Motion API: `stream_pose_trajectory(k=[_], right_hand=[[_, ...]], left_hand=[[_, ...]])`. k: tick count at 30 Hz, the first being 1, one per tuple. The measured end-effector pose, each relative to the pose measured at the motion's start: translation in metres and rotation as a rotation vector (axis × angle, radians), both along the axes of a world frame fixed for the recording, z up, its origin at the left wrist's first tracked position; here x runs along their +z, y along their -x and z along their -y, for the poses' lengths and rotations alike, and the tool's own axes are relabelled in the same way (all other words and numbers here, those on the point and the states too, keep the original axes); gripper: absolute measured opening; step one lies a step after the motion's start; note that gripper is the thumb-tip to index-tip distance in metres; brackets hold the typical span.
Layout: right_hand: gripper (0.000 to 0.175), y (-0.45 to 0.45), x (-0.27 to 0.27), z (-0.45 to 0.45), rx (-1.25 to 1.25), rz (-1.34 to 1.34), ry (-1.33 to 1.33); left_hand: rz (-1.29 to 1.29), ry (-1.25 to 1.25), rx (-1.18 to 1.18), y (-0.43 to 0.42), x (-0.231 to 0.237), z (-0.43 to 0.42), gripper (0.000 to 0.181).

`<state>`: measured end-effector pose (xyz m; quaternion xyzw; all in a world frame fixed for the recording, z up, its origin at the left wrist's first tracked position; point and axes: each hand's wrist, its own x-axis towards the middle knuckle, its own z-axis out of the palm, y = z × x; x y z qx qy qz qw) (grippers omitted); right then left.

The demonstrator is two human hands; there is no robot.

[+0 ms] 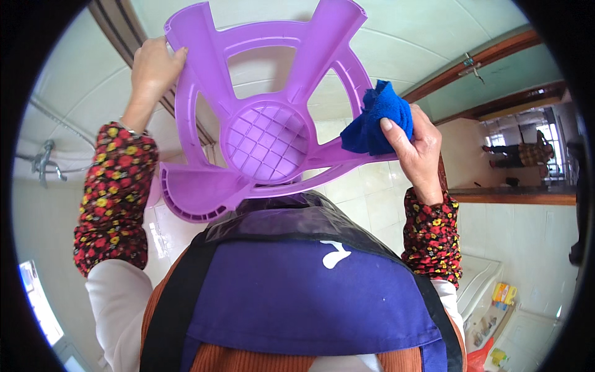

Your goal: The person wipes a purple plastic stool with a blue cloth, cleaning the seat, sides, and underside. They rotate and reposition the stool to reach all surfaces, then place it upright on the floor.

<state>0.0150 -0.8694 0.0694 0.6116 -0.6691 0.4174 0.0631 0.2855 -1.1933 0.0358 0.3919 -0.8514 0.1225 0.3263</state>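
A purple plastic stool (267, 139) is held up in front of me, its ribbed underside and hollow splayed legs turned towards me. At the upper left, my left hand (155, 69) grips the stool by the edge of a leg, the thumb on the near side and the other fingers mostly hidden behind. My right hand (416, 144) holds a bunched blue cloth (383, 118) against the leg on the right. That leg's end is covered by the cloth and hand. Below the stool hangs the dark, clear-plastic-covered part of my purple apron (307, 297).
A metal tap (46, 160) with a hose is on the left wall. Pale tiles (386, 183) cover the floor. Beyond a wooden door frame (511, 197) on the right, a person (534, 151) is visible. A yellow bottle (504, 294) and a red plastic bag (481, 358) are at lower right.
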Motion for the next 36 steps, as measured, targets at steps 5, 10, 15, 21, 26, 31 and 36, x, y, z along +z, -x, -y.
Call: stream_pose_trajectory(k=[5, 10, 15, 21, 26, 31, 36], right_hand=[[0.026, -0.019, 0.002, 0.015, -0.021, -0.178, -0.082], [0.025, -0.047, 0.013, 0.037, 0.02, -0.234, -0.013], [0.034, -0.041, 0.009, 0.022, 0.139, -0.37, -0.118], [0.048, -0.026, 0.004, 0.029, -0.047, -0.001, 0.252], [0.033, -0.032, -0.005, 0.037, 0.126, 0.118, 0.232], [0.032, -0.034, -0.006, 0.043, 0.158, 0.062, 0.243], [0.03, -0.039, -0.004, 0.044, 0.172, 0.084, 0.17]], left_hand=[[0.47, -0.142, -0.118, 0.01, 0.076, -0.037, 0.032], [0.334, -1.41, -0.943, 0.103, 0.093, -0.088, 0.048], [0.102, -1.854, -1.164, 0.133, 0.043, -0.13, 0.028], [-0.343, -1.536, -0.754, 0.168, 0.042, -0.063, 0.013], [-1.03, -1.512, -0.429, 0.243, -0.015, -0.043, 0.024], [-0.708, -1.145, -0.474, 0.242, -0.086, -0.102, 0.027], [-0.493, -1.317, -0.564, 0.185, -0.104, -0.147, 0.023]])
